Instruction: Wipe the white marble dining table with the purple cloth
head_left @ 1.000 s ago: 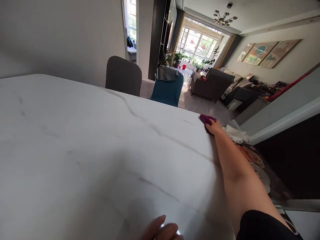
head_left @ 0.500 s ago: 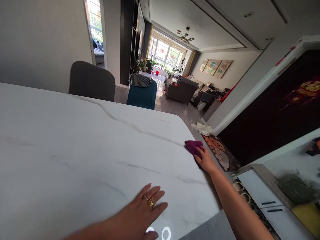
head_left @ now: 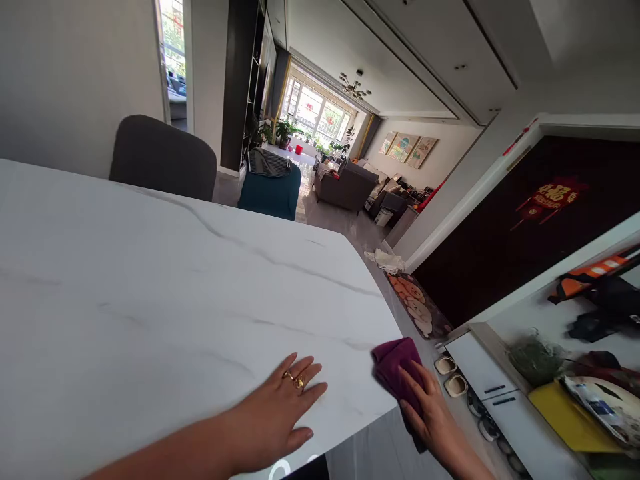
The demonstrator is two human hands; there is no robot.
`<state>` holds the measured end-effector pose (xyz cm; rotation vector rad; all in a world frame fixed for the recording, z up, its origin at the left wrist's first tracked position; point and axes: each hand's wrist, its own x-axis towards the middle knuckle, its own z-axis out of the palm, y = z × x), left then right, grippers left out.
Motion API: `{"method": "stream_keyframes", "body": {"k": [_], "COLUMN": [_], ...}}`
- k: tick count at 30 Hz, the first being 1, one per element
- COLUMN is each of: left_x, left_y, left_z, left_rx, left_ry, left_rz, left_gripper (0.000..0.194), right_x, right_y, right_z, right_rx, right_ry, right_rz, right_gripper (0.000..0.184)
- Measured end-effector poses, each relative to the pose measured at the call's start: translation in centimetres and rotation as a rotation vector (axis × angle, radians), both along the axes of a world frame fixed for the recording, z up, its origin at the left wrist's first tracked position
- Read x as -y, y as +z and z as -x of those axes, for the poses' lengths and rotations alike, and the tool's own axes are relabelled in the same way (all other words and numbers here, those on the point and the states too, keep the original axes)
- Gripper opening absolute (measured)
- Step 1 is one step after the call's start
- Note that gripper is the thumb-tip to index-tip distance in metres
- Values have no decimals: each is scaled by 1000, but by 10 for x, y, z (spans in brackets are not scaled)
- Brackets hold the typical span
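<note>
My right hand (head_left: pixel 433 417) presses a purple cloth (head_left: pixel 393 363) against the near right edge of the white marble table (head_left: pixel 150 280), fingers closed over the cloth. My left hand (head_left: pixel 277 417) lies flat on the tabletop near the front edge, fingers stretched out, gold rings on one finger. It holds nothing. The two hands are about a hand's width apart.
A grey chair (head_left: pixel 163 160) and a teal chair (head_left: pixel 270 190) stand at the table's far side. To the right are a bear-print floor mat (head_left: pixel 415 307), a white cabinet (head_left: pixel 500 393) with clutter, and a dark panel. A living room with a sofa (head_left: pixel 345 187) lies beyond.
My right hand has drawn the purple cloth along the table's right edge from the far corner towards me. My left hand came into view and rests flat on the table.
</note>
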<state>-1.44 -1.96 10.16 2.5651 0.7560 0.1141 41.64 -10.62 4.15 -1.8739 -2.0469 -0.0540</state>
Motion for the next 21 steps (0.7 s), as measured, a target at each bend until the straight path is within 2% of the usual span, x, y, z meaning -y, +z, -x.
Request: {"method": "stream_keyframes", "body": {"k": [4, 8, 11, 15, 18, 21], "left_x": [-1, -2, -8, -8, 4, 11], "left_y": [-8, -9, -20, -59, -84, -96], "left_z": [1, 2, 0, -9, -18, -24], "left_rx": [64, 49, 38, 85, 108, 117], "left_ry": [-14, -9, -27, -53, 73, 162], "left_rz": [-40, -63, -88, -214, -418, -548], "left_gripper": [63, 65, 70, 79, 61, 48], "right_x": [-12, -60, -113, -196, -264, -329], "right_y": [13, 17, 18, 23, 30, 40], "right_z": [9, 20, 31, 46, 59, 76], "right_rx": [46, 47, 48, 94, 144, 161], "right_ry": [80, 99, 87, 90, 69, 3], "right_rz": [64, 65, 37, 28, 52, 92], "right_gripper": [59, 55, 54, 53, 56, 57]}}
